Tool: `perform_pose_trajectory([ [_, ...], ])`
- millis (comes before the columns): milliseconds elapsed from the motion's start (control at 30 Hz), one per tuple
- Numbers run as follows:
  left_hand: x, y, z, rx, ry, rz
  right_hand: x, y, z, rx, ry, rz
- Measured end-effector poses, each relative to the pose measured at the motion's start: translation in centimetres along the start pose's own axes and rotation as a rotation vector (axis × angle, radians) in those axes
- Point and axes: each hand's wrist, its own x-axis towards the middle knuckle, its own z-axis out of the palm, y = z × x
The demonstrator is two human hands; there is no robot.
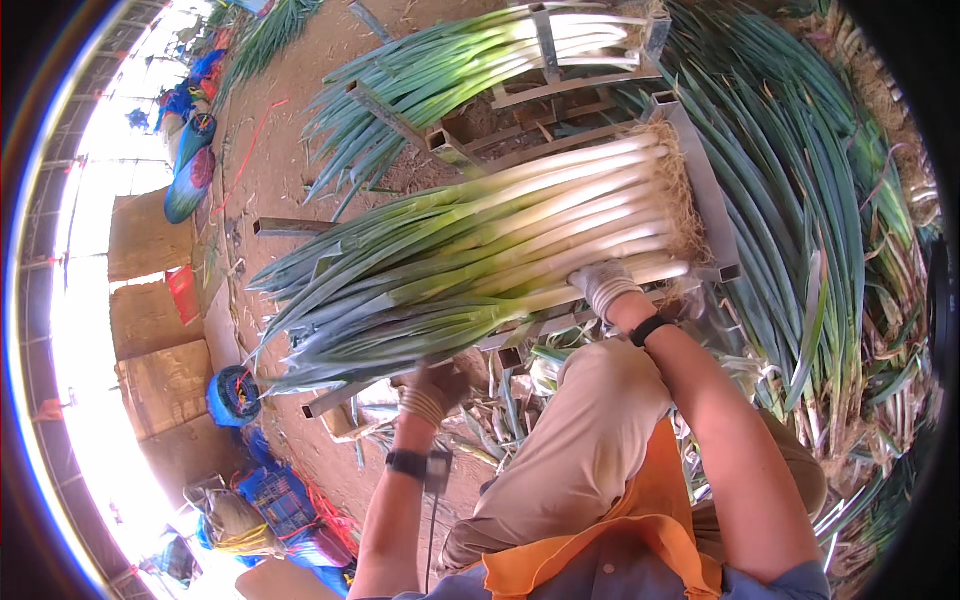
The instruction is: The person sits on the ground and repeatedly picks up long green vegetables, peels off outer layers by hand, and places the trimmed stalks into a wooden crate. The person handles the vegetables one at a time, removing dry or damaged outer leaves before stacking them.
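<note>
A thick layer of long green onions lies side by side in a metal frame, white stalks and roots to the right, green leaves fanned out left. My right hand, in a pale knitted glove, is closed over the nearest white stalk; its fingertips are partly hidden. Under the near edge of the leaves is my left hand, gloved too, in shadow and blurred. Its fingers cannot be made out.
Behind it, a second metal rack holds another bundle of green onions. Large heaps of green onions lie on the right. Cardboard sheets and a blue twine spool are at the left. Loose leaf scraps litter the ground near my knee.
</note>
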Motion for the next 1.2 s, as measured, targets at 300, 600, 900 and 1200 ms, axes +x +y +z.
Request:
perform_pose_trajectory([
  [300, -4.9, 5.1, 16.1, 2.307, 0.002, 0.979, 1.1, 0.0, 0.4, 0.066, -0.055, 0.033],
  [600, -3.9, 6.4, 15.8, 2.320, 0.019, 1.013, 1.4, 1.3, 0.2, 0.192, 0.009, -0.008],
  [900, -1.2, 6.2, 13.4, 2.249, -0.221, 1.013, 1.2, 1.5, 2.0, 0.079, 0.002, -0.086],
  [1200, 1.9, 2.9, 7.5, 1.508, -0.063, 0.842, 0.3, -0.3, -0.3, 0.143, -0.107, 0.003],
])
